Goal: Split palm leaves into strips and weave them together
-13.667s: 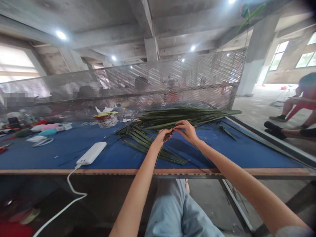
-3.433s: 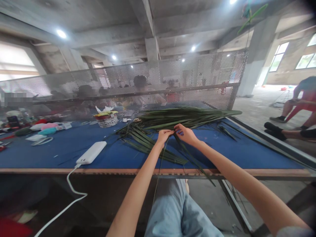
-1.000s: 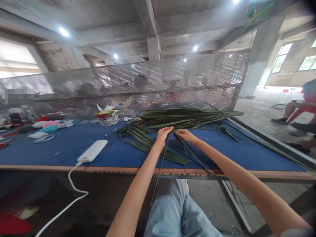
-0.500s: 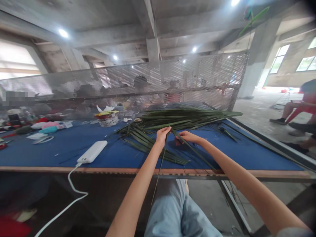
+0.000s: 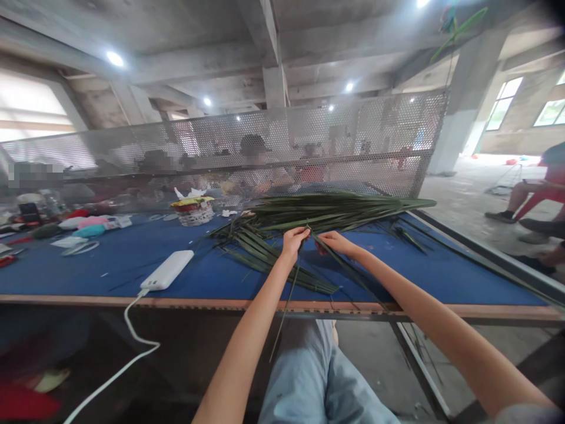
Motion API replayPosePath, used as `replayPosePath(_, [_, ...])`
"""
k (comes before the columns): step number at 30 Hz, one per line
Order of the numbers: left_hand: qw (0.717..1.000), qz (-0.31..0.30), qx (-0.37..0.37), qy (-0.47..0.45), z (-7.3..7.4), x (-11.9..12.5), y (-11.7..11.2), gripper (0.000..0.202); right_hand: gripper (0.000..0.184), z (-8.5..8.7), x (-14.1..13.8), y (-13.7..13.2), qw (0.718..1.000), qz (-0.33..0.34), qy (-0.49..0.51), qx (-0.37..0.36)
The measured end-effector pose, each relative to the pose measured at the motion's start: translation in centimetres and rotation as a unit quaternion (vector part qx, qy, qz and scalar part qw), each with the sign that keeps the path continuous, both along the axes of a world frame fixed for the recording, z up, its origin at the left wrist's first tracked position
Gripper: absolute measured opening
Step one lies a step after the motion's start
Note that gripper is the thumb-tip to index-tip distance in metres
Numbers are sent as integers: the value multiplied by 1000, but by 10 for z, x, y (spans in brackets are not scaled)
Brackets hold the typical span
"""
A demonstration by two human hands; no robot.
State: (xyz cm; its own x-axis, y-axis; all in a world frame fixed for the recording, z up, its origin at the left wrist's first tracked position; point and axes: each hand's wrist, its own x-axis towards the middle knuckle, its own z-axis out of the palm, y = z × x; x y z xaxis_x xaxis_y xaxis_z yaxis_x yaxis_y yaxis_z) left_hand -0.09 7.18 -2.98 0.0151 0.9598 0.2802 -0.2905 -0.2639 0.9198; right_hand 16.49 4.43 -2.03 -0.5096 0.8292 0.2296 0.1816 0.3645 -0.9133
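My left hand (image 5: 295, 241) is closed in a pinch on the top of a narrow green leaf strip, and a thin stalk (image 5: 282, 321) hangs below it past the table edge. Close by on the right, my right hand (image 5: 335, 243) has its fingers bent and pressed to a long leaf strip (image 5: 348, 268), which slants down to the table's front edge. The strip partly covers those fingertips. Under and behind my hands lie cut leaf strips (image 5: 265, 253) and a thick bundle of long green leaves (image 5: 335, 206).
A white power bank (image 5: 168, 271) with a white cable (image 5: 136, 335) lies left on the blue tabletop (image 5: 101, 282). Behind it stands a basket (image 5: 194, 213) with tissues. Colourful items (image 5: 90, 227) lie far left. A perforated metal screen (image 5: 353, 135) borders the back; people sit beyond and at right.
My right hand has risen slightly and come nearer my left, its fingers closing on the strip. My left hand stays pinched. The view has shifted a little.
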Motion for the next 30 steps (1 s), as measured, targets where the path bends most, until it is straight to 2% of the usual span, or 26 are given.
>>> replayPosePath(3, [1000,1,2,5,0,0,-1,23,54,-2,1,3,1000,6,-6,8])
replayPosePath(9, [999,-18,-13,24,-1,-3,-2,26,48,-7,-6,4,999,-30,10,-35])
replayPosePath(14, [999,-29,-37,29,3,-4,-5,30,39,-4,-9,-1,997,-76,18,-5])
replayPosePath(20, [995,-40,-87,9,10,-3,-12,43,39,-2,-8,-2,997,-81,0,3])
replayPosePath(23, [996,-47,-66,39,8,-4,-10,38,41,-4,-8,-1,997,-75,-2,3])
replayPosePath(30, [998,10,8,63,1,-5,-1,30,50,2,-3,-4,1000,-22,1,14])
